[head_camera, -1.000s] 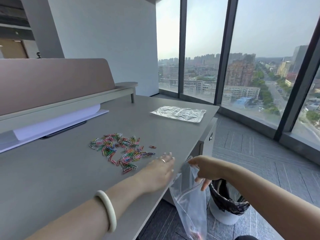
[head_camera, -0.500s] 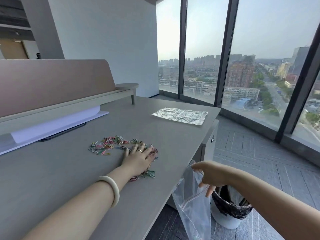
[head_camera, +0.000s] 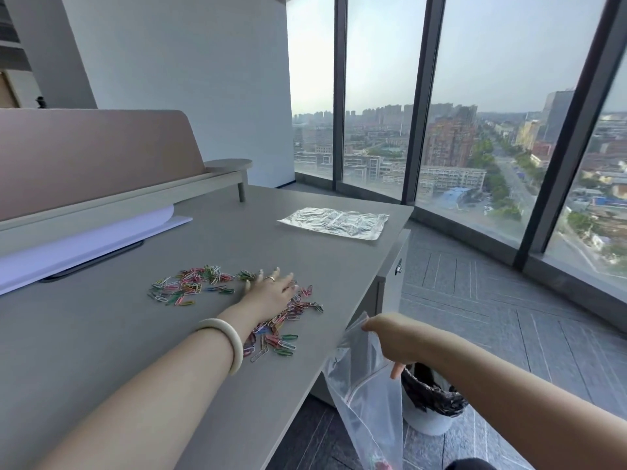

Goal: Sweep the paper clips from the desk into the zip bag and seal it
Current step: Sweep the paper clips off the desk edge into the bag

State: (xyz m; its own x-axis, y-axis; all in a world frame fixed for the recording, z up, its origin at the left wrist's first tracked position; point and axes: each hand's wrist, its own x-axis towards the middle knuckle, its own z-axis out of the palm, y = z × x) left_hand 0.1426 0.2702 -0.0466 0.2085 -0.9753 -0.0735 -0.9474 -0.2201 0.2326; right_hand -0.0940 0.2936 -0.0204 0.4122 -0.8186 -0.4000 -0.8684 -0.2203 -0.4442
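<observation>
while the clear zip bag (head_camera: 366, 401) is pinched by the right hand (head_camera: 393, 340) beside the surface (head_camera: 135, 351) edge, multicoloured paper clips (head_camera: 190, 287) are spread under and around the flat, straight-fingered left hand (head_camera: 271, 293).

Paper clips (head_camera: 281, 329) in many colours lie flat and loosely strewn on the grey tabletop (head_camera: 101, 351) in two patches: a thinner one, and at its 4 o'clock a denser one close to the edge. Further toward 4 o'clock, off the edge, the clear zip bag (head_camera: 369, 401) hangs limp, mouth up, its rim pinched by the right grip (head_camera: 393, 344). A few coloured bits show at its bottom.
</observation>
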